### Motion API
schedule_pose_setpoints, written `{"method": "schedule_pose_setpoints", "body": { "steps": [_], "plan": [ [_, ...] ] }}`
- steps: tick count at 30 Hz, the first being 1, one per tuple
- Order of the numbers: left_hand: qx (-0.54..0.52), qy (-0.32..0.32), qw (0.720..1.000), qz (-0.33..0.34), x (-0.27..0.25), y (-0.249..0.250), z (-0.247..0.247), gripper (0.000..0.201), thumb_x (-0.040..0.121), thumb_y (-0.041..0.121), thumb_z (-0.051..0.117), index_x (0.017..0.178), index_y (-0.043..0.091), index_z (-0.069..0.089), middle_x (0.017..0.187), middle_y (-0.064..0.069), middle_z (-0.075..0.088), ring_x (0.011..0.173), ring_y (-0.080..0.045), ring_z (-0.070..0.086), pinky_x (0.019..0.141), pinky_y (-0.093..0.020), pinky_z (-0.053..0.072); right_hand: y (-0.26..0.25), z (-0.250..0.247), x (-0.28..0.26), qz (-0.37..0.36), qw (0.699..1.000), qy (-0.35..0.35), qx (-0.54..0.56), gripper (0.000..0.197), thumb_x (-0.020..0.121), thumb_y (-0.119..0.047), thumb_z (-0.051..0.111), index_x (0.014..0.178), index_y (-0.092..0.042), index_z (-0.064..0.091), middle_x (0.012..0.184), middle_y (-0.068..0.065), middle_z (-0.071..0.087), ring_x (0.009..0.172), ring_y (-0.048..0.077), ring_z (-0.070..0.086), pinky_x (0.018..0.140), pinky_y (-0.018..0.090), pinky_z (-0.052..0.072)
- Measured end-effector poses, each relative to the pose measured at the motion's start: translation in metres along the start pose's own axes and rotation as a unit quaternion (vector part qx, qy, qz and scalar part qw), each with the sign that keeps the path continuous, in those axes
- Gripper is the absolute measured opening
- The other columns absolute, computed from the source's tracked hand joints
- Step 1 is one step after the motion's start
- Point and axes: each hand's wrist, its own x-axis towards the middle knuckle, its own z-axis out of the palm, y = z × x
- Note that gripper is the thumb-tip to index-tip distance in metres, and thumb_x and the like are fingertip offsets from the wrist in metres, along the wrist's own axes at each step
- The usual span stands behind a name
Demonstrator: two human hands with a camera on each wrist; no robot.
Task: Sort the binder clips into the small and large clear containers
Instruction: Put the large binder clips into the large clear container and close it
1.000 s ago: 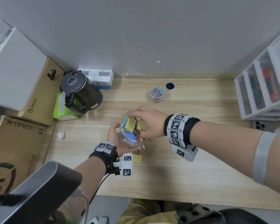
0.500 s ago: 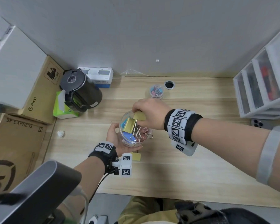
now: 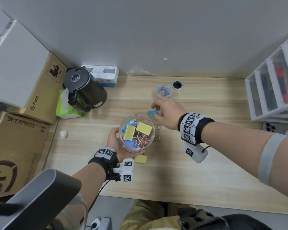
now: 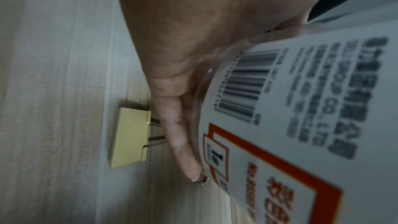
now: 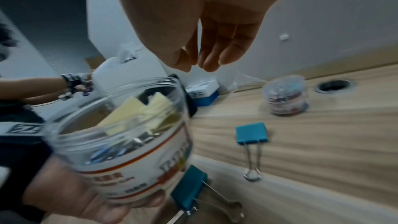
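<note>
My left hand (image 3: 114, 140) grips the large clear container (image 3: 137, 130), tilted and lifted off the wooden desk; yellow and blue large binder clips lie inside it. In the left wrist view the fingers (image 4: 178, 135) wrap the labelled container (image 4: 301, 108). My right hand (image 3: 154, 107) hovers just above a blue binder clip (image 3: 152, 113) on the desk; its fingers (image 5: 212, 60) hang loosely together and hold nothing over that blue binder clip (image 5: 252, 133). A second blue clip (image 5: 189, 187) lies under the container (image 5: 120, 125). A yellow clip (image 3: 140, 159) lies by my left wrist. The small container (image 3: 164, 91) of small clips stands behind.
A black kettle (image 3: 85, 92), a green tissue pack (image 3: 65, 112) and cardboard boxes (image 3: 15, 146) line the left side. A white drawer unit (image 3: 273, 90) and a phone (image 3: 271, 127) sit at the right. A cable hole (image 3: 177, 84) is next to the small container.
My right hand has left the large container's mouth and moved back and right to above the blue clip. The yellow clip it held now lies inside the container.
</note>
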Motion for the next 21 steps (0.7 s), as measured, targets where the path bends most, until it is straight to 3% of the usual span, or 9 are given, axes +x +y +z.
{"method": "schedule_pose_setpoints", "body": {
  "steps": [3, 7, 13, 17, 21],
  "plan": [
    [-0.006, 0.003, 1.000, 0.003, -0.003, 0.001, -0.009, 0.069, 0.084, 0.053, 0.046, 0.134, 0.008, 0.062, 0.131, -0.026, 0.065, 0.122, -0.048, 0.058, 0.091, -0.060, 0.053, 0.033, 0.013, 0.004, 0.094, 0.995, -0.037, -0.004, 0.034, 0.087, -0.026, 0.059, 0.120, -0.019, 0.058, 0.116, 0.001, 0.058, 0.101, 0.023, 0.059, 0.084, 0.032, 0.048],
    [-0.023, 0.004, 1.000, 0.001, -0.008, 0.003, -0.026, 0.069, 0.077, 0.047, 0.051, 0.134, 0.010, 0.063, 0.130, -0.023, 0.066, 0.123, -0.045, 0.058, 0.099, -0.062, 0.047, 0.059, 0.038, 0.005, 0.194, 0.975, -0.104, -0.020, 0.057, 0.085, -0.028, 0.062, 0.138, -0.023, 0.042, 0.135, 0.007, 0.043, 0.107, 0.031, 0.059, 0.091, 0.041, 0.051],
    [-0.055, -0.003, 0.998, -0.027, -0.006, 0.007, -0.053, 0.070, 0.081, 0.049, 0.049, 0.138, 0.011, 0.061, 0.138, -0.023, 0.061, 0.132, -0.044, 0.051, 0.111, -0.061, 0.037, 0.046, 0.069, 0.028, 0.186, 0.977, -0.099, -0.023, 0.067, 0.084, -0.038, 0.063, 0.143, -0.031, 0.034, 0.133, 0.011, 0.040, 0.103, 0.035, 0.060, 0.086, 0.040, 0.052],
    [-0.062, 0.010, 0.998, -0.023, -0.002, 0.010, -0.061, 0.065, 0.084, 0.051, 0.045, 0.126, 0.007, 0.067, 0.124, -0.025, 0.069, 0.121, -0.045, 0.057, 0.101, -0.060, 0.045, 0.040, 0.086, 0.047, 0.170, 0.975, -0.123, -0.069, 0.070, 0.085, -0.045, 0.062, 0.146, -0.034, 0.029, 0.132, 0.016, 0.040, 0.107, 0.038, 0.056, 0.085, 0.040, 0.050],
    [-0.053, 0.015, 0.998, -0.012, 0.000, 0.019, -0.067, 0.061, 0.086, 0.052, 0.042, 0.116, 0.007, 0.070, 0.108, -0.023, 0.074, 0.104, -0.042, 0.065, 0.092, -0.056, 0.049, 0.036, 0.095, 0.055, 0.147, 0.972, -0.133, -0.124, 0.061, 0.087, -0.054, 0.058, 0.141, -0.032, 0.040, 0.128, 0.015, 0.042, 0.114, 0.035, 0.049, 0.088, 0.040, 0.046]
  ]
}}
